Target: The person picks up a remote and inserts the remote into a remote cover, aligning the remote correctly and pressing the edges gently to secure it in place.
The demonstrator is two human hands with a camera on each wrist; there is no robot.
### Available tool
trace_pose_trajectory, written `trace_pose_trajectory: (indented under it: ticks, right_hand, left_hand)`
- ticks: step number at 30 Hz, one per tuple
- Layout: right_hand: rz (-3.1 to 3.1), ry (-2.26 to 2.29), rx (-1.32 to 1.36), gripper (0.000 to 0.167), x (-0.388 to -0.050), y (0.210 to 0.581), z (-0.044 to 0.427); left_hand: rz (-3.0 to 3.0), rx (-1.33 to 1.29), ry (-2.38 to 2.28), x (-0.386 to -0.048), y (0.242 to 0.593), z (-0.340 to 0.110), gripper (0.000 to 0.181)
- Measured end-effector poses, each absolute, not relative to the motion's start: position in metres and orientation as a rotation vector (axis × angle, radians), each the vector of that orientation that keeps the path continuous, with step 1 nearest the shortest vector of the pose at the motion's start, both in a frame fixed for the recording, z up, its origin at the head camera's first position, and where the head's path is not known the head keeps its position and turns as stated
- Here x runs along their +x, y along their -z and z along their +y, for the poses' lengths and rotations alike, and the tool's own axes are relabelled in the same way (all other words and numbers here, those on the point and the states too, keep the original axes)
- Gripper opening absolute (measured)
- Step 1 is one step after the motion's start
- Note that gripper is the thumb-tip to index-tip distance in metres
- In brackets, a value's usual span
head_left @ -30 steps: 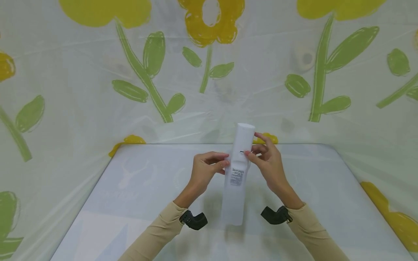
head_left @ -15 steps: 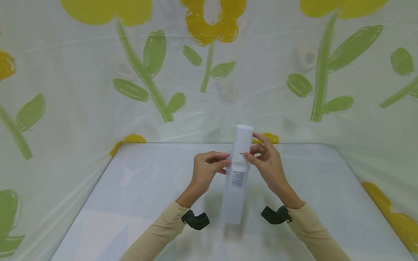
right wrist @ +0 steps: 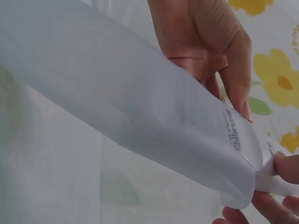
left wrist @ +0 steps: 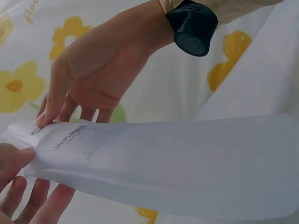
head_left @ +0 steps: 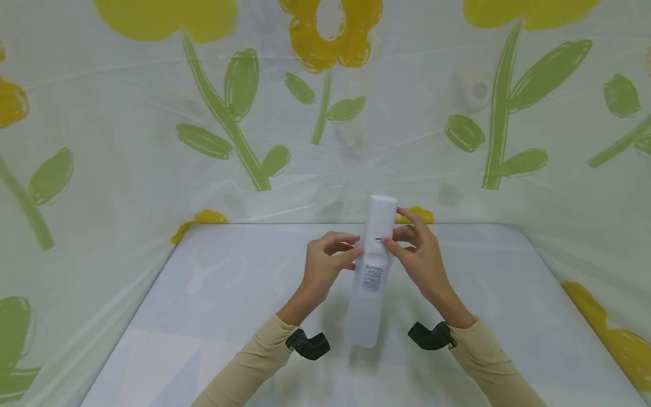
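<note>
A white tube-shaped item [head_left: 381,217] stands up out of a translucent plastic sleeve [head_left: 363,322] with small dark print [head_left: 373,277]. Thumb and fingers of the left hand [head_left: 320,268] pinch the sleeve's left edge. From the right side, the right hand [head_left: 424,260] grips the white item, thumb beside a small dark slot and index finger raised near its top. In the left wrist view the sleeve [left wrist: 187,163] stretches sideways, between the left hand [left wrist: 11,161] and the right hand [left wrist: 100,60]. The right wrist view shows the sleeve [right wrist: 117,84] slanting between the left hand [right wrist: 201,32] and right hand [right wrist: 287,168].
Beneath the hands lies a pale table surface [head_left: 229,299] with faint patterns. Behind it and at its sides hangs a whitish sheet [head_left: 396,113] with yellow flowers and green leaves. Each wrist carries a black device, the left one [head_left: 308,345] and the right one [head_left: 431,336].
The left hand has shifted slightly to the right along with the sleeve's edge. The sleeve's lower end sits a little higher, and the right hand has barely moved.
</note>
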State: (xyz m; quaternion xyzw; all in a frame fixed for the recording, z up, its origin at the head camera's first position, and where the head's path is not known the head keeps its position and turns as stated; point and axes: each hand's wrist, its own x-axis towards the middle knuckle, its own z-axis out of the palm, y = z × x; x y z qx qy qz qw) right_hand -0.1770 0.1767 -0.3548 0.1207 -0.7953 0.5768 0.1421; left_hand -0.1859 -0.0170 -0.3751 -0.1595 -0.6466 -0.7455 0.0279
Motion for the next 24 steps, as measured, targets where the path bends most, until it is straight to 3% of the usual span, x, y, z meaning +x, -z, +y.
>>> trace_pose_trajectory:
  ticks: [11, 16, 24]
  right_hand:
    - [-2.327, -1.553, 0.392, 0.047, -0.18, 0.359, 0.17]
    - [-2.417, -1.46, 0.478, 0.044, -0.178, 0.363, 0.173]
    - [-2.247, -1.894, 0.752, 0.039, -0.177, 0.372, 0.183]
  left_hand:
    - [-2.104, -0.568, 2.147, -0.168, 0.349, -0.017, 0.044]
    - [-2.094, -0.527, 2.212, -0.176, 0.364, -0.021, 0.044]
    - [-1.979, -0.493, 2.327, -0.189, 0.379, -0.031, 0.044]
